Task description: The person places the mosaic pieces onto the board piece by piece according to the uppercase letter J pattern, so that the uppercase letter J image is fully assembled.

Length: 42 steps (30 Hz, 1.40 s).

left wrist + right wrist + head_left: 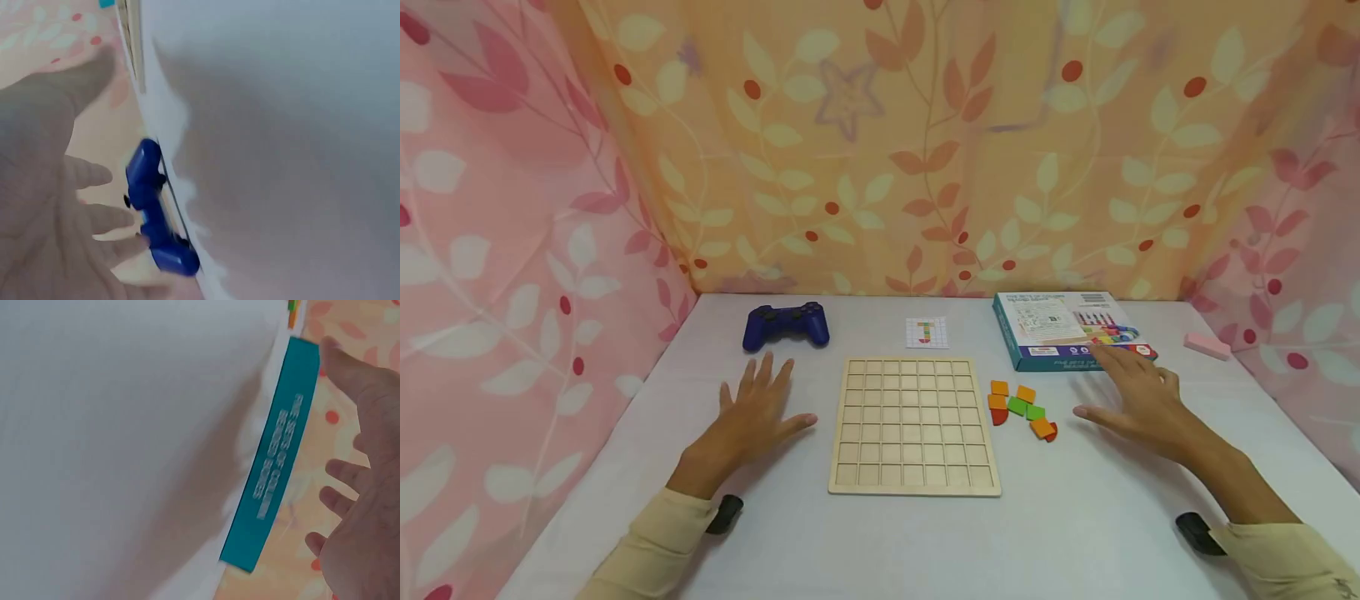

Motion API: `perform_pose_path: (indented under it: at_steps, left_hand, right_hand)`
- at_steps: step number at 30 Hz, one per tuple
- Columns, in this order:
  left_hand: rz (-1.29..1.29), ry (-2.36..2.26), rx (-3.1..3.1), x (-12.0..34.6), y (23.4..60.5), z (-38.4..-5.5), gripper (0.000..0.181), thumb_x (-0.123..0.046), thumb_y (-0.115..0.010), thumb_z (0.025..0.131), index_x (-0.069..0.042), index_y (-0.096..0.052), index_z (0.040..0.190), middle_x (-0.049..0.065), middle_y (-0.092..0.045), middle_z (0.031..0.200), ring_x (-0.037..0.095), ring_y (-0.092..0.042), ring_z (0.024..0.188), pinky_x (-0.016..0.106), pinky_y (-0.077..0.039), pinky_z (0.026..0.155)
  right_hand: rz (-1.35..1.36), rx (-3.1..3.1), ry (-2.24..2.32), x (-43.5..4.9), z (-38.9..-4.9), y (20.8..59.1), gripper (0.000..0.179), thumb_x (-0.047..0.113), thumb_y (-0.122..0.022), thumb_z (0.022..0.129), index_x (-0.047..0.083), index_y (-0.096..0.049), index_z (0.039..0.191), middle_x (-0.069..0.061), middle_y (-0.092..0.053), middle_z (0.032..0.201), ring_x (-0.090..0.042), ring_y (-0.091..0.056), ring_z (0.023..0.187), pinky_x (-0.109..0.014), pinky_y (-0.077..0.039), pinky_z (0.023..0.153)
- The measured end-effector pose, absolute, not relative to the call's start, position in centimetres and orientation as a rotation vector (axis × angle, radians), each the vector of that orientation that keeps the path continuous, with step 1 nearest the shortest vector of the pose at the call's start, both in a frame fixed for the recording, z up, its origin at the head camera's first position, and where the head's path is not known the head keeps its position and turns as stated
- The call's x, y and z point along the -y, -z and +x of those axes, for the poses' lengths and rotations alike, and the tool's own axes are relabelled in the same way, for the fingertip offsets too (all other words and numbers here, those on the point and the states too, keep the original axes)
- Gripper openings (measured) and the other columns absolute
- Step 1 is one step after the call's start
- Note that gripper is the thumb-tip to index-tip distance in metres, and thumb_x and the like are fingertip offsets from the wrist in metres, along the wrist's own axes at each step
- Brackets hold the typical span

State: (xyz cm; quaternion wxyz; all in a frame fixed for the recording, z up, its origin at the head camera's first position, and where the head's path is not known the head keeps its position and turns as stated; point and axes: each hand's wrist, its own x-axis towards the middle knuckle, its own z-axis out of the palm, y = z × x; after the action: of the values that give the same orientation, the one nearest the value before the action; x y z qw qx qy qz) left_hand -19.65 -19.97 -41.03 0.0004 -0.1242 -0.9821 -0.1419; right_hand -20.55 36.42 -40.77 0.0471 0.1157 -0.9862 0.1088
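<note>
My left hand (752,417) is spread above the table, left of a wooden grid board (913,425), and holds nothing. A blue game controller (786,325) lies beyond its fingertips; the left wrist view shows that controller (156,212) past the spread fingers. My right hand (1138,404) hovers with extended fingers in front of a teal-edged box (1067,329), whose printed side (272,456) appears in the right wrist view. Between the board and this hand lie several small tiles: orange squares (999,387), green squares (1017,406) and red rounded pieces (998,417).
Behind the board lies a small card (927,332) printed with a coloured pattern on a grid. A pink block (1207,346) sits at the table's far right. Floral curtains (880,167) enclose the white table (910,550) at the back and sides.
</note>
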Motion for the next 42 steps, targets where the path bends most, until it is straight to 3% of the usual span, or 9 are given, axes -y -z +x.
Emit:
perform_pose_path:
  at_steps: [4,9,13,18,22,26,39,42]
  left_hand:
    - [-0.51,0.536,3.057,18.8,41.1,-20.6,0.08,-0.038,-0.068,0.104,0.008,-0.034,0.16,0.035,-0.038,0.16,0.055,-0.041,0.145,0.073,-0.037,0.118]
    - [-0.544,0.797,3.051,17.1,41.2,-21.5,0.066,-0.027,-0.07,0.103,0.014,-0.048,0.15,0.031,-0.056,0.141,0.043,-0.057,0.13,0.06,-0.047,0.115]
    - [-0.521,0.998,3.059,15.7,41.3,-21.7,0.06,-0.026,-0.074,0.1,0.011,-0.056,0.144,0.018,-0.062,0.12,0.028,-0.059,0.107,0.047,-0.055,0.095]
    - [-0.535,1.038,3.027,14.7,41.7,-22.0,0.042,-0.018,-0.079,0.095,0.009,-0.065,0.125,0.012,-0.057,0.097,0.021,-0.053,0.089,0.035,-0.047,0.073]
    - [-0.518,1.112,2.994,14.6,42.0,-22.0,0.05,-0.013,-0.083,0.089,0.012,-0.065,0.129,0.015,-0.062,0.102,0.021,-0.061,0.09,0.034,-0.055,0.075]
    - [-0.528,1.193,2.976,14.7,42.2,-22.1,0.054,-0.011,-0.085,0.087,0.013,-0.065,0.131,0.018,-0.065,0.111,0.023,-0.066,0.095,0.036,-0.06,0.08]
    - [-0.529,1.216,2.972,14.7,42.5,-22.2,0.055,-0.005,-0.083,0.087,0.016,-0.063,0.134,0.018,-0.065,0.112,0.022,-0.065,0.093,0.032,-0.058,0.077]
    - [-0.528,1.203,2.972,14.6,42.4,-22.2,0.053,-0.003,-0.082,0.087,0.016,-0.064,0.133,0.018,-0.065,0.112,0.021,-0.064,0.092,0.031,-0.057,0.076]
  right_hand:
    - [0.413,3.012,-0.378,-34.1,-20.6,40.4,0.098,0.06,-0.078,0.088,0.011,-0.039,0.163,-0.029,-0.04,0.162,-0.06,-0.027,0.145,-0.084,-0.024,0.105]
    - [0.521,2.998,-0.463,-31.4,-21.2,40.7,0.069,0.044,-0.081,0.092,0.011,-0.06,0.149,-0.024,-0.056,0.151,-0.053,-0.038,0.143,-0.076,-0.032,0.104]
    - [0.556,3.025,-0.54,-29.3,-22.0,41.1,0.055,0.033,-0.079,0.095,0.01,-0.067,0.143,-0.021,-0.064,0.143,-0.049,-0.046,0.139,-0.072,-0.037,0.104]
    - [0.577,3.051,-0.472,-27.4,-23.2,41.7,0.046,0.03,-0.079,0.096,0.007,-0.072,0.135,-0.017,-0.071,0.13,-0.043,-0.056,0.128,-0.053,-0.045,0.088]
    - [0.552,3.075,-0.468,-26.6,-23.7,41.8,0.038,0.025,-0.078,0.097,0.008,-0.075,0.131,-0.013,-0.073,0.125,-0.038,-0.059,0.124,-0.044,-0.04,0.081]
    - [0.542,3.085,-0.508,-26.1,-24.0,41.6,0.033,0.022,-0.077,0.097,0.007,-0.077,0.127,-0.012,-0.073,0.12,-0.036,-0.06,0.118,-0.044,-0.04,0.08]
    - [0.575,3.081,-0.588,-25.3,-25.2,41.4,0.03,0.009,-0.075,0.096,0.003,-0.077,0.125,-0.013,-0.074,0.119,-0.037,-0.062,0.118,-0.055,-0.047,0.091]
    - [0.581,3.081,-0.604,-25.3,-25.3,41.4,0.031,0.009,-0.077,0.095,0.002,-0.077,0.125,-0.012,-0.075,0.116,-0.034,-0.064,0.112,-0.052,-0.054,0.097]
